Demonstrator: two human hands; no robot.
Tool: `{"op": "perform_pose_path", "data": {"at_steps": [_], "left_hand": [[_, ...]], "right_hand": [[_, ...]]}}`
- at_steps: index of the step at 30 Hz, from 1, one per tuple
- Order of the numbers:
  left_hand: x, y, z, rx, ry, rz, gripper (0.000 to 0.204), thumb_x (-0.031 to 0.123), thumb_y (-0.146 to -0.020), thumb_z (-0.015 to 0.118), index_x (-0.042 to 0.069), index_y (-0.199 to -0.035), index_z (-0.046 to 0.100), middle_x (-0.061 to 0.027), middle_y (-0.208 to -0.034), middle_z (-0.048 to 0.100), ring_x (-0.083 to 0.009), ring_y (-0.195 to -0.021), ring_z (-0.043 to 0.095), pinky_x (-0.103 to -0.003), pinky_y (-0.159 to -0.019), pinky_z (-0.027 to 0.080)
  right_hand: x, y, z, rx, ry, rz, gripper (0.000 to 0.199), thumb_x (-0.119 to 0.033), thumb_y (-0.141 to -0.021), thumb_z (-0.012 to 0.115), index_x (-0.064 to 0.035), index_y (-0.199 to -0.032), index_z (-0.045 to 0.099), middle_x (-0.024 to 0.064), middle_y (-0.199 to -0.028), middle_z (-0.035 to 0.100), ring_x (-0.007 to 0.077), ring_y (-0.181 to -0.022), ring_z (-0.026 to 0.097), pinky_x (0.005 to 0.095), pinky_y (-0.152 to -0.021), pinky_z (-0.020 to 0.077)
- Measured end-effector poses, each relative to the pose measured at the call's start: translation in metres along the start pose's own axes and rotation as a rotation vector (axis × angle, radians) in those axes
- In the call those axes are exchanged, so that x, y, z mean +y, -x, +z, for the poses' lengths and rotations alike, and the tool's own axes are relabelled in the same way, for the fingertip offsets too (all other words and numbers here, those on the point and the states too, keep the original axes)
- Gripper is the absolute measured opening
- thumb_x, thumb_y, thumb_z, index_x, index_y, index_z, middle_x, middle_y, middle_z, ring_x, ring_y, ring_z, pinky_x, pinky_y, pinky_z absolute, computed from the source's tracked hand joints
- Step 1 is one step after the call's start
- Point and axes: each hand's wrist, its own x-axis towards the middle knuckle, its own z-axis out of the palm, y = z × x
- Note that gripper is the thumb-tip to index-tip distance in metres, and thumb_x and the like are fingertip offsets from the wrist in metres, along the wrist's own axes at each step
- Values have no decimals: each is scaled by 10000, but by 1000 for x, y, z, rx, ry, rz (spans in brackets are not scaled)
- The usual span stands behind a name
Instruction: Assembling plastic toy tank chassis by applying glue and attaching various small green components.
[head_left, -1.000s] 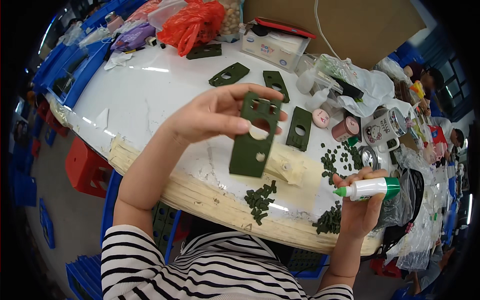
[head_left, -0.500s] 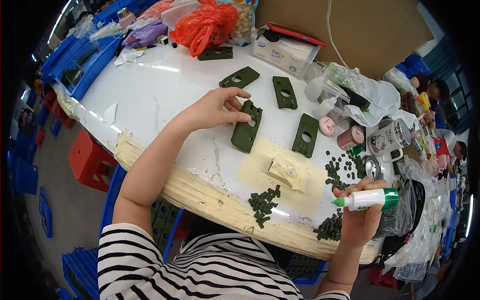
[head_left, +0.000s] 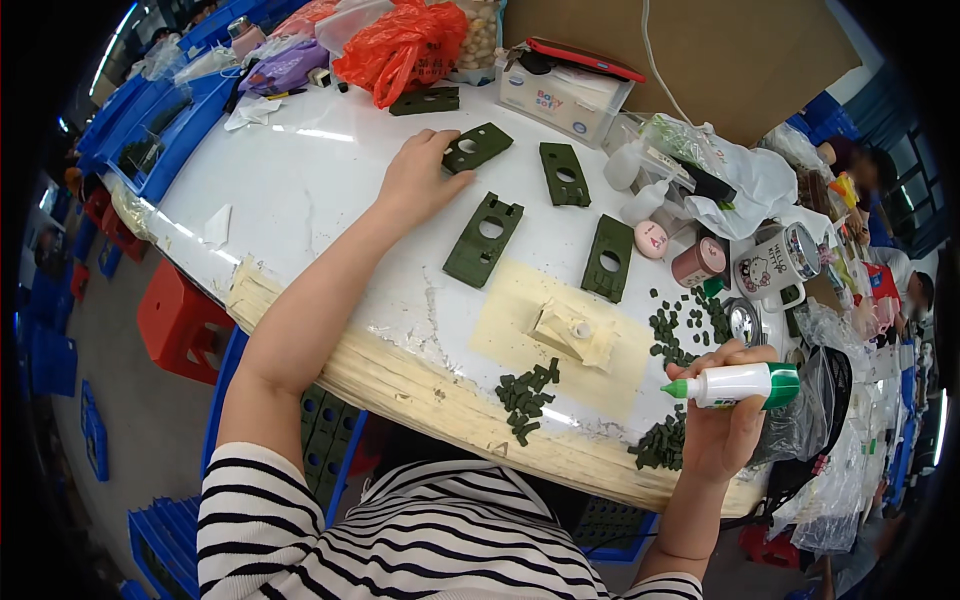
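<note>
My left hand [head_left: 420,178] reaches to the far middle of the table, its thumb and fingers closed around the left end of a dark green plastic part [head_left: 487,149] with a round hole. Just nearer lies a similar green part [head_left: 470,252], untouched. Two more green parts [head_left: 567,186] [head_left: 605,272] rest to the right, and another [head_left: 425,101] lies at the back. My right hand [head_left: 722,435] grips a white glue bottle [head_left: 735,385] level above the table's right side, its green pointed tip facing left.
Small dark green pieces [head_left: 526,398] lie in heaps near the front edge and at right [head_left: 658,445]. A tape-covered block [head_left: 575,334] stands on a pale taped patch. A mug [head_left: 768,270], a pink jar [head_left: 697,262] and a plastic box [head_left: 565,100] stand beyond. A red stool [head_left: 175,320] is at left.
My left hand has left the nearer green part, which now lies flat, and moved away to the part farther back. My right hand still holds the glue bottle in about the same place.
</note>
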Motion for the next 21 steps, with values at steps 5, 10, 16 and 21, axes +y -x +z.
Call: {"op": "perform_pose_path", "data": {"at_steps": [5, 10, 16, 21], "left_hand": [[70, 21, -37, 40, 544, 229, 582, 44, -726, 725, -14, -1265, 512, -109, -1150, 545, -182, -1048, 540, -282, -887, 431], [133, 73, -52, -225, 737, 498, 582, -2, -674, 732, 3, -1228, 551, -141, -1152, 577, -230, -978, 588, -306, -792, 499], [129, 87, -40, -384, 812, 433, 643, -74, -691, 719, -21, -1281, 472, -173, -1202, 558, -226, -1064, 585, -272, -802, 561], [127, 88, -37, -315, 753, 537, 651, -9, -681, 786, -31, -1265, 501, -178, -1208, 567, -216, -966, 620, -269, -778, 571]], "right_hand": [[0, -4, -5, 28, 69, -107, 533, -447, -852, 659, -4, -1070, 461, 135, -906, 562, 258, -859, 635, 420, -791, 560], [9, -10, -2, 52, 103, -163, 495, -427, -886, 620, 14, -1078, 505, 168, -997, 604, 282, -1049, 584, 396, -904, 459], [14, -9, 3, 28, -45, 38, 468, -371, -908, 606, 28, -1118, 481, 254, -1146, 592, 233, -1011, 610, 378, -925, 455], [17, -7, 6, 34, 109, -56, 472, -344, -890, 645, 23, -1131, 470, 247, -1131, 596, 244, -1022, 608, 381, -925, 471]]}}
